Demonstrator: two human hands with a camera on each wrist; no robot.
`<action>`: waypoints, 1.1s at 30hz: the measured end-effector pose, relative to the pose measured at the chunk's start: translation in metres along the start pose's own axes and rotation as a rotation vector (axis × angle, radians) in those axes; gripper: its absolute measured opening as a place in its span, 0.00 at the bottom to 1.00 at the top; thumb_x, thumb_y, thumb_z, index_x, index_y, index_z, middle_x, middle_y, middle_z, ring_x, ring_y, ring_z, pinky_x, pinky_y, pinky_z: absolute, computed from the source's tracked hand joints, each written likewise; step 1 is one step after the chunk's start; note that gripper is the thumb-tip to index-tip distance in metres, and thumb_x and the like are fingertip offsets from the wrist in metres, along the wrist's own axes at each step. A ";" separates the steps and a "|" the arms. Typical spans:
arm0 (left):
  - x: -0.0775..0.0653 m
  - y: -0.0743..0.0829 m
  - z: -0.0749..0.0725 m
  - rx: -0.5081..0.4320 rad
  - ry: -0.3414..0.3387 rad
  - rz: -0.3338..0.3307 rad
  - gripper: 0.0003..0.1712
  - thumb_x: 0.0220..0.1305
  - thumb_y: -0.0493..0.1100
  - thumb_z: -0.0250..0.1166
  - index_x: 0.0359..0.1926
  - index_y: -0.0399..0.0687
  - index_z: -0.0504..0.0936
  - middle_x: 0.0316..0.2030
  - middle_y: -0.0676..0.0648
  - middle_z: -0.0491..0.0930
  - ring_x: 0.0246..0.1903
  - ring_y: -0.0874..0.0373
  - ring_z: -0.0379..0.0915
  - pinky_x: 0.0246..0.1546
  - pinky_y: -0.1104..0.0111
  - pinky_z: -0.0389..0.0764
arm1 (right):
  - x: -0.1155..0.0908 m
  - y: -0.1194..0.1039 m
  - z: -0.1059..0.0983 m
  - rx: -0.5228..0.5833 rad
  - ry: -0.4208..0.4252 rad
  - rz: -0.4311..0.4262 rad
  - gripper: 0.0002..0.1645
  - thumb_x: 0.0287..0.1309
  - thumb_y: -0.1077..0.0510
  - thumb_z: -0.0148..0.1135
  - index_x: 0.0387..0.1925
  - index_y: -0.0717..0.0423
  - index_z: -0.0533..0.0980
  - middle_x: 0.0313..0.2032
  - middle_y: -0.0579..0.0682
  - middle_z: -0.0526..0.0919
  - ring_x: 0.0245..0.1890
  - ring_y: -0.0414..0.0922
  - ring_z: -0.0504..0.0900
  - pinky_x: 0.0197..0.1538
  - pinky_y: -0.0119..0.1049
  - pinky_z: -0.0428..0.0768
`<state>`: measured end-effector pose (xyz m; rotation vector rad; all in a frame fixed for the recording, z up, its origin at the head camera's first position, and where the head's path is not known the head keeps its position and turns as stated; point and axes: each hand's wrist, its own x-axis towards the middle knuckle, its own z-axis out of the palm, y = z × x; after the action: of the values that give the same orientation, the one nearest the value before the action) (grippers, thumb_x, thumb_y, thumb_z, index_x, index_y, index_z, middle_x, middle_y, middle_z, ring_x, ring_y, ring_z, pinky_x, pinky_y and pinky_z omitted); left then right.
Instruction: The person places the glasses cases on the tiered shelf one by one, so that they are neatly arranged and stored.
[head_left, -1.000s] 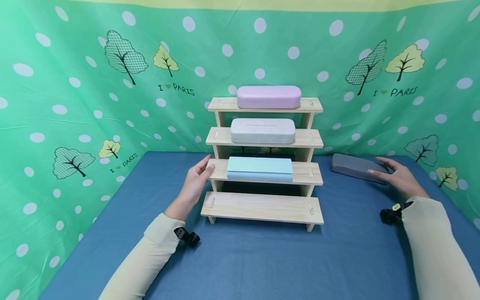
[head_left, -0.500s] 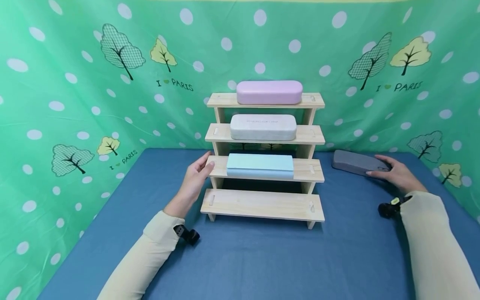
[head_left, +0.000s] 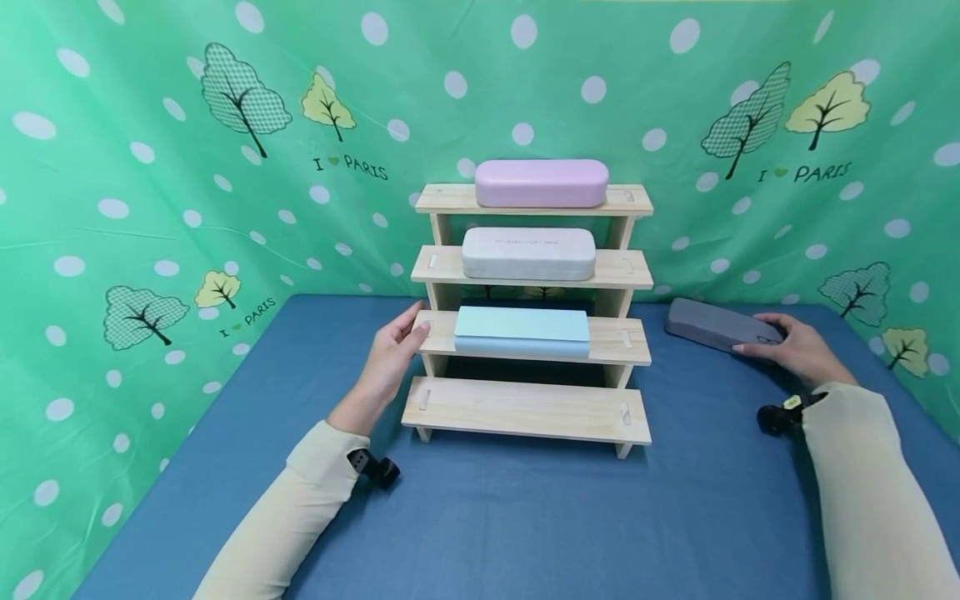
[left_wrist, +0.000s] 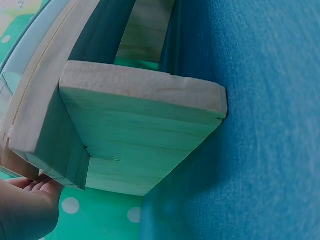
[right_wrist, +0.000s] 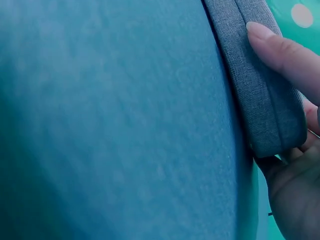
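My left hand point(head_left: 393, 350) holds the left end of the third step of a four-tier wooden display rack point(head_left: 525, 408), thumb at the board's edge; in the left wrist view the hand point(left_wrist: 30, 207) shows below the board point(left_wrist: 37, 112). At the right, my right hand point(head_left: 798, 348) grips the right end of a dark grey glasses case point(head_left: 701, 323) lying at an angle on the blue cloth. Seen from the right wrist, the thumb presses the fabric-covered glasses case point(right_wrist: 250, 75) while the other fingers are partly hidden behind it.
A pink glasses case point(head_left: 542, 183) sits on the top step, a white glasses case point(head_left: 528, 254) on the second and a light blue glasses case point(head_left: 521, 331) on the third. Blue cloth point(head_left: 525, 533) covers the table. Behind hangs a green dotted curtain point(head_left: 450, 117).
My right hand has closed its fingers and thumb onto the grey glasses case. My left hand stays at the rack. The head view has tilted down slightly.
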<state>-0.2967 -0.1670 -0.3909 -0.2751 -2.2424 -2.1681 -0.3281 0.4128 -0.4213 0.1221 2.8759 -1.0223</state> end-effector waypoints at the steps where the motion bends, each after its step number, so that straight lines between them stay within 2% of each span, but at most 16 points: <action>1: 0.000 0.000 0.000 0.002 0.002 -0.001 0.32 0.72 0.41 0.51 0.72 0.38 0.53 0.70 0.38 0.53 0.68 0.52 0.53 0.64 0.60 0.60 | 0.000 0.001 0.000 0.001 0.005 -0.002 0.60 0.52 0.35 0.63 0.70 0.68 0.49 0.64 0.78 0.49 0.60 0.72 0.53 0.55 0.69 0.56; 13: 0.000 0.000 0.000 -0.004 0.010 -0.005 0.32 0.71 0.40 0.52 0.71 0.37 0.53 0.70 0.38 0.54 0.67 0.52 0.54 0.65 0.61 0.59 | -0.005 0.001 0.003 0.033 0.070 0.000 0.55 0.53 0.34 0.62 0.66 0.68 0.55 0.61 0.75 0.56 0.55 0.68 0.60 0.51 0.66 0.61; 20: 0.000 0.000 0.000 0.004 0.007 0.008 0.32 0.71 0.40 0.51 0.71 0.36 0.52 0.70 0.38 0.54 0.68 0.50 0.53 0.65 0.59 0.58 | -0.013 0.000 -0.001 0.066 0.088 0.003 0.57 0.53 0.35 0.63 0.69 0.68 0.51 0.65 0.76 0.50 0.59 0.71 0.54 0.52 0.69 0.59; 28: 0.000 0.001 0.000 0.013 0.013 0.010 0.32 0.71 0.40 0.51 0.71 0.36 0.52 0.70 0.38 0.54 0.68 0.50 0.53 0.65 0.60 0.58 | -0.023 -0.002 -0.007 0.097 0.120 0.014 0.56 0.52 0.35 0.64 0.68 0.68 0.53 0.66 0.75 0.49 0.60 0.71 0.54 0.51 0.68 0.59; 33: 0.000 0.000 0.000 0.016 0.013 0.008 0.32 0.72 0.40 0.51 0.71 0.37 0.53 0.70 0.38 0.53 0.68 0.51 0.52 0.66 0.60 0.58 | -0.032 -0.010 -0.013 0.131 0.123 0.001 0.52 0.54 0.38 0.64 0.67 0.64 0.55 0.68 0.72 0.47 0.62 0.71 0.51 0.52 0.69 0.57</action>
<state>-0.2963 -0.1666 -0.3912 -0.2685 -2.2469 -2.1408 -0.2985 0.4120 -0.4015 0.2019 2.9138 -1.2456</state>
